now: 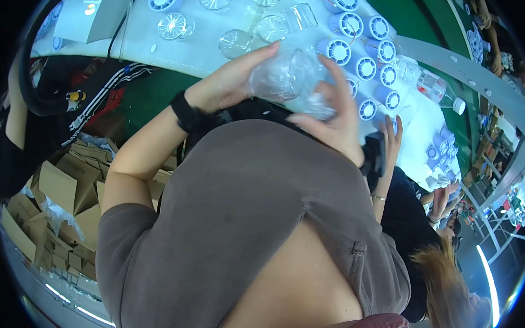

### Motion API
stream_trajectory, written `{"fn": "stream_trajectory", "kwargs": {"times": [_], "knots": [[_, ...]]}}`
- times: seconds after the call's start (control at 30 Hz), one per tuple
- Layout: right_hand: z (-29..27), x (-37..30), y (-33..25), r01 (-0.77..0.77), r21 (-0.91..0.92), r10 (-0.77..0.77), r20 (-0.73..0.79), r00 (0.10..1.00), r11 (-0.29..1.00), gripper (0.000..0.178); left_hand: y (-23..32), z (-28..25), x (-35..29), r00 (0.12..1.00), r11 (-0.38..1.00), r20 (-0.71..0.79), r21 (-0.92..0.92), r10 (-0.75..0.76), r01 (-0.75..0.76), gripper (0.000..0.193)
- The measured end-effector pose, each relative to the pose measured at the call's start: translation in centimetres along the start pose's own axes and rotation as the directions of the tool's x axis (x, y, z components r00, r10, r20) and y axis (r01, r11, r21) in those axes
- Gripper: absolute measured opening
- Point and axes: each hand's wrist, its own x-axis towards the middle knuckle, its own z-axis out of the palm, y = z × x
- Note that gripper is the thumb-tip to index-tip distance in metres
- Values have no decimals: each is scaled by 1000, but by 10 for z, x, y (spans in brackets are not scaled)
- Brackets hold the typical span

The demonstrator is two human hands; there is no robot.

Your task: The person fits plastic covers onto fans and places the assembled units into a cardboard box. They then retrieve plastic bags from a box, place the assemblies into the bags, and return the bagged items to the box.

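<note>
In front of my chest, above the table's near edge, is a clear round container (279,78) with thin, crumpled transparent plastic film about it. My left hand (229,80) is closed round its left side, the thumb along the top. My right hand (337,114) is at its right, fingers curled round a bunched end of the clear plastic film (317,106). Where film ends and container begins is hard to make out. Just beyond my hands, several clear cups (272,29) stand or lie on the white table (208,52).
Several white-and-blue cylindrical parts (365,68) crowd the table at right, some with thin wires. Past them lies a clear plastic bottle (441,91). A grey box (86,19) stands far left. Cardboard boxes (58,190) fill the floor at left. Co-workers are close by; one's hand (393,138) reaches in at right.
</note>
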Motion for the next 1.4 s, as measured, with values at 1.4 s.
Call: {"fn": "stream_trajectory", "kwargs": {"times": [1.4], "knots": [[29, 13, 75, 83, 305, -30, -174, 984, 949, 24, -19, 23, 11, 600, -365, 468, 883, 649, -295, 18]]}}
